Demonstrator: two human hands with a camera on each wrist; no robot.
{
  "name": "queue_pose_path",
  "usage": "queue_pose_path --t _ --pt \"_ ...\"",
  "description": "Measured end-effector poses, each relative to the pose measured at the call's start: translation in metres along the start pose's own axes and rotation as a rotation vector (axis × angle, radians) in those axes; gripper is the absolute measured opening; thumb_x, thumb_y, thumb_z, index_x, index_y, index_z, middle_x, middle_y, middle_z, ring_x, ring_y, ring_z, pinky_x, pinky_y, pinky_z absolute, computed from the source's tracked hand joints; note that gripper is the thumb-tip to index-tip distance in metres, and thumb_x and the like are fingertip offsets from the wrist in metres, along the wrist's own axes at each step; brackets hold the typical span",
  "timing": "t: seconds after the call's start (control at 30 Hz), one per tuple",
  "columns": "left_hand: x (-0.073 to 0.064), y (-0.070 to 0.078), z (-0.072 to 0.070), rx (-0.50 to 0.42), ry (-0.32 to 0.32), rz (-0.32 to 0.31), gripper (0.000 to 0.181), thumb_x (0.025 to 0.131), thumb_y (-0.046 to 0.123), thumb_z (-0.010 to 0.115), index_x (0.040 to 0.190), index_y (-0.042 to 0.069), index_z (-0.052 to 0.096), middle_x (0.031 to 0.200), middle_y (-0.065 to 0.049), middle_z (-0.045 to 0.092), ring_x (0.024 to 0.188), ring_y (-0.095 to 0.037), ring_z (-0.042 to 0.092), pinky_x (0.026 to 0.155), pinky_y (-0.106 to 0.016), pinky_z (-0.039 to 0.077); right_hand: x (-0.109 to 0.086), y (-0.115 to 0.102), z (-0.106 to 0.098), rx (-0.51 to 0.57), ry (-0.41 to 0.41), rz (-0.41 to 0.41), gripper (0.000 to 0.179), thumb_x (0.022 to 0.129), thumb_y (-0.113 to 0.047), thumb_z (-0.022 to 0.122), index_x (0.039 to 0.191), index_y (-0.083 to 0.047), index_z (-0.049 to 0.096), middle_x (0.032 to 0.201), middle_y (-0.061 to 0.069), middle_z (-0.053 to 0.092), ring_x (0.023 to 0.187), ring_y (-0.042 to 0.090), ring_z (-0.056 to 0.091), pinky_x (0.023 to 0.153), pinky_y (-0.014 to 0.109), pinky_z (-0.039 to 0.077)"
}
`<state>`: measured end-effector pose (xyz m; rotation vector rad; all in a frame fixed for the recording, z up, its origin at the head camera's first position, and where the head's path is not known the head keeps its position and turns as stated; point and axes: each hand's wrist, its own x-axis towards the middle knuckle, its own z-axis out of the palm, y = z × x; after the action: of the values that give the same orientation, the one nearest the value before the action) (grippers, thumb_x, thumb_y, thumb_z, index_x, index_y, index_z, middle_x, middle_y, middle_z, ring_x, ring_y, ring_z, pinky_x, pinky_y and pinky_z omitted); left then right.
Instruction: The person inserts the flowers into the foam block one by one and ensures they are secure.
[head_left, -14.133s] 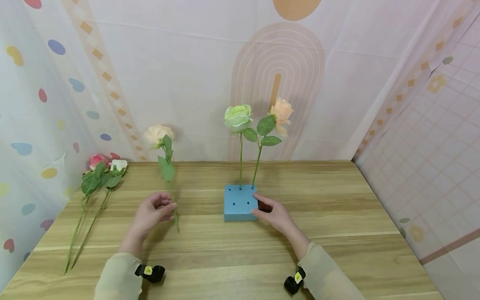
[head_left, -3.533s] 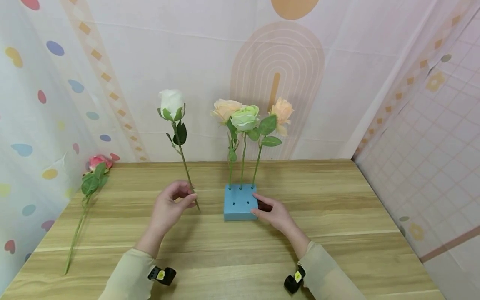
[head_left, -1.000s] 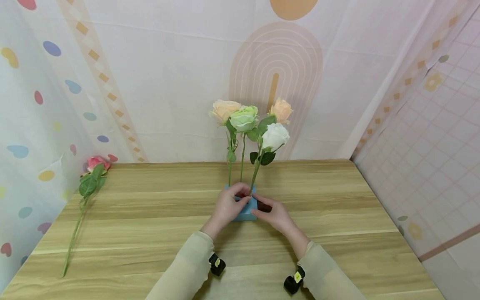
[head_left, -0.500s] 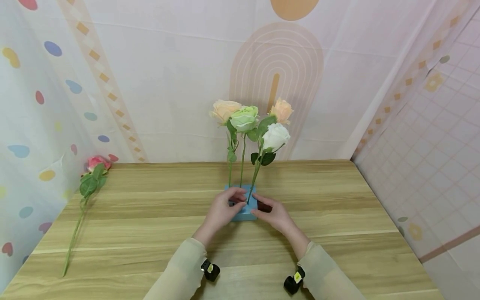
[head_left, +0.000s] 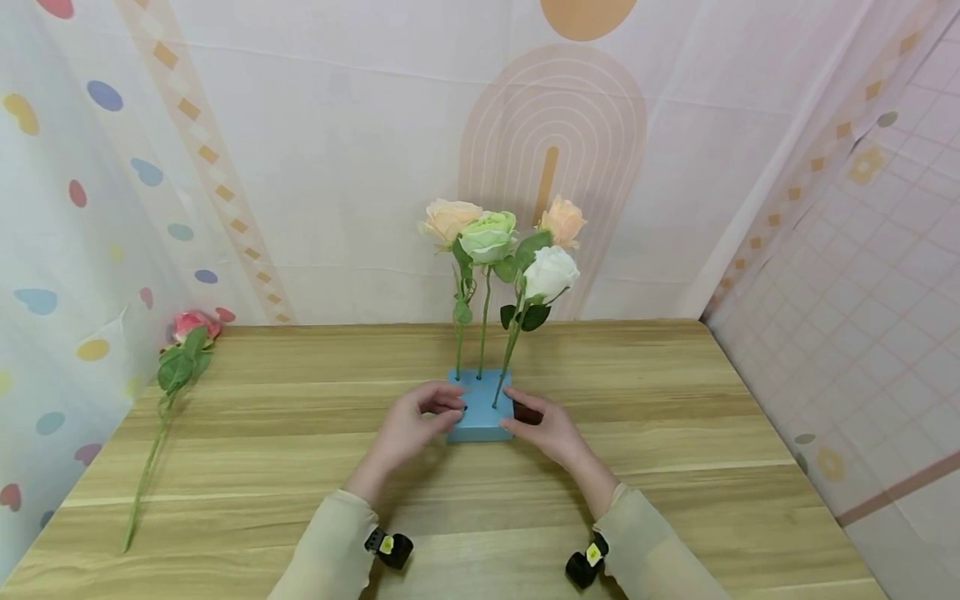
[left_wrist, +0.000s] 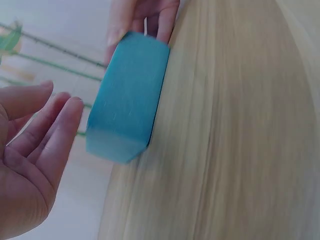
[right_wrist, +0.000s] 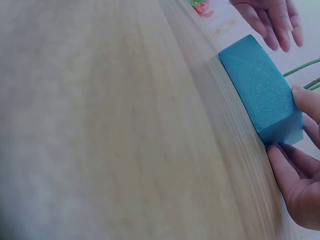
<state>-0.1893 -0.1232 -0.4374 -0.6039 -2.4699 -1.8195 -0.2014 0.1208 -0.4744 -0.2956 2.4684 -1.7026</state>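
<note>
A blue block with holes (head_left: 480, 433) stands on the wooden table. My right hand (head_left: 551, 427) holds its right side, thumb near the front corner and index finger near the back. My left hand (head_left: 414, 423) hovers over the block's left edge, fingers relaxed with nothing between them; the left wrist view shows them apart from the block. A white rose (head_left: 551, 273) leans right from the front right hole. Behind it, a green rose (head_left: 487, 237) and a peach rose (head_left: 452, 221) stand in the back row, with another peach rose (head_left: 562, 221) at the back right, its stem partly hidden.
A pink rose (head_left: 197, 327) lies on the table (head_left: 300, 375) at the far left, its stem pointing toward the front. A patterned curtain (head_left: 360, 167) hangs right behind the table's back edge and along both sides.
The white rose, earlier in my left hand, now stands in the front right hole. My left hand has let go and drawn back left. Earlier, the left peach rose also went into the block.
</note>
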Motion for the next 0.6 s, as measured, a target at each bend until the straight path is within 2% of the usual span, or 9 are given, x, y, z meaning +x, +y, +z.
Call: queue_pose_path --t 0.1,0.33,0.6 --pt "-0.004 -0.015 -0.012 -0.007 0.014 0.004 0.029 0.088 -0.007 0.069 0.117 -0.006 0.066 0.101 -0.017 0.071 0.092 -0.027 0.067 0.073 -0.028 0.057 0.0 0.002 -0.001 -0.003 -0.019 0.002 0.055 0.091 -0.028 0.075 0.142 -0.021 0.056 0.146 0.01 0.049 0.139 0.035 0.037 0.109 0.055 0.034" --pt "-0.02 -0.027 -0.044 -0.035 0.057 -0.025 0.03 0.089 -0.009 0.068 0.117 -0.012 0.062 0.101 -0.024 0.069 0.088 -0.027 0.067 0.068 -0.039 0.059 0.002 0.005 -0.002 -0.019 -0.024 0.009 0.056 0.09 -0.033 0.075 0.142 -0.023 0.056 0.147 0.009 0.049 0.139 0.035 0.036 0.11 0.055 0.034" --pt "-0.042 -0.037 -0.095 0.044 0.102 -0.076 0.035 0.092 0.0 0.068 0.125 -0.01 0.059 0.105 -0.024 0.068 0.087 -0.019 0.067 0.07 -0.029 0.058 0.002 0.005 -0.001 -0.022 -0.021 0.008 0.056 0.09 -0.032 0.075 0.142 -0.024 0.056 0.147 0.007 0.049 0.139 0.033 0.037 0.109 0.055 0.035"
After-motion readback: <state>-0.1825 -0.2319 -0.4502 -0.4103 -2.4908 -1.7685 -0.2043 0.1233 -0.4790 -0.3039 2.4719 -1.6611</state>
